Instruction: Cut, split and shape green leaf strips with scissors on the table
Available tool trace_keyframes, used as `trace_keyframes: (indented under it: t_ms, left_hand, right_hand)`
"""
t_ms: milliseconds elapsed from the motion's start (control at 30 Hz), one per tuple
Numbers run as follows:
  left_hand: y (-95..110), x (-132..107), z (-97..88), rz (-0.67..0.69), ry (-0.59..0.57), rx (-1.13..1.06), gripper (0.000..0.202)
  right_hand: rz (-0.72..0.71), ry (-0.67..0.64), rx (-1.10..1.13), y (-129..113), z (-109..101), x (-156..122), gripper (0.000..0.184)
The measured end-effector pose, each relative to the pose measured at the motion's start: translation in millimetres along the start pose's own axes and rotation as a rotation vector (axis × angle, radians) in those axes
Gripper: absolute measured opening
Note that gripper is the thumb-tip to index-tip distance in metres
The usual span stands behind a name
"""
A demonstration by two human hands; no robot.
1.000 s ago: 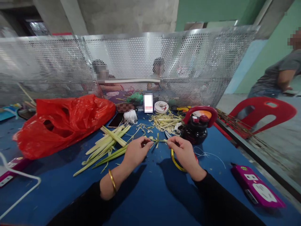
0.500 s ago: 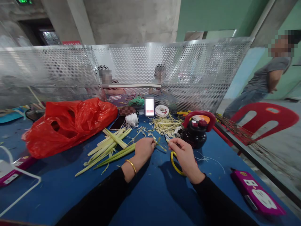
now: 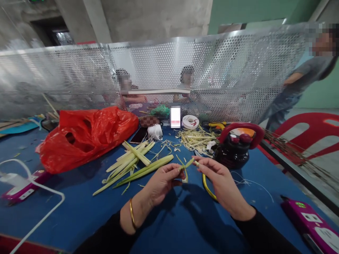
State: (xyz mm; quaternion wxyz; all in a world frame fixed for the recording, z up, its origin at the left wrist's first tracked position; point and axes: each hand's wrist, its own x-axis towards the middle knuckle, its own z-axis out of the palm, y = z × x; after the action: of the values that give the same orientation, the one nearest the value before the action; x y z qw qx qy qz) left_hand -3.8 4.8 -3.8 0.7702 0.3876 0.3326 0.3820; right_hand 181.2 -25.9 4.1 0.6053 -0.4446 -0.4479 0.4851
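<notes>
My left hand, with a gold bangle at the wrist, pinches a small piece of green leaf strips whose ends spread apart. Facing it, my right hand holds a small pale stalk piece between thumb and fingertips. The two pieces are close together; whether they touch I cannot tell. Below the right hand lie scissors with a yellow handle, partly covered by the hand. Long pale-green stalks lie in a loose pile left of my left hand.
A red plastic bag, phone, white thread, ribbon roll and plant scraps lie across the table. A dark kettle stands right. Purple power strips lie at both sides. A perforated metal screen stands behind.
My left hand has turned and lifted the green leaf strips up near my right hand. The view has shifted, so the table things appear farther right.
</notes>
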Motion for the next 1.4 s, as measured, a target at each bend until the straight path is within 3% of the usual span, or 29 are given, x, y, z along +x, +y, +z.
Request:
trace_keyframes:
  t_ms: [200, 367, 567, 733, 833, 1000, 1167, 1400]
  left_hand:
    - [-3, -3, 4.3, -0.042, -0.049, 0.028, 0.02]
    - [-5, -6, 9.7, -0.071, -0.01, 0.105, 0.019]
    - [-3, -10, 11.5, 0.065, 0.091, 0.257, 0.035]
    - [-4, -13, 9.3, 0.114, 0.145, 0.286, 0.046]
    - [-5, -11, 10.1, 0.073, 0.099, 0.302, 0.039]
    - [-6, -9, 16.1, 0.005, 0.16, 0.252, 0.023]
    - [-6, -10, 18.6, 0.021, 0.189, 0.212, 0.019]
    - [-4, -9, 17.6, 0.038, 0.137, 0.185, 0.022]
  right_hand:
    - [0.163, -0.086, 0.073, -2, 2, -5, 0.02]
    - [0.079, -0.04, -0.015, -2, 6, -9, 0.016]
    - [-0.114, 0.004, -0.289, -5, 7, -11, 0.014]
    - [-0.124, 0.027, -0.324, -4, 8, -12, 0.013]
    - [-0.113, 0.024, -0.331, -3, 8, -13, 0.012]
    - [-0.109, -0.018, -0.343, -3, 8, -14, 0.013]
    - [0.002, 0.017, -0.2, 1, 7, -12, 0.012]
    - [0.241, 0.074, 0.14, 2, 8, -10, 0.016]
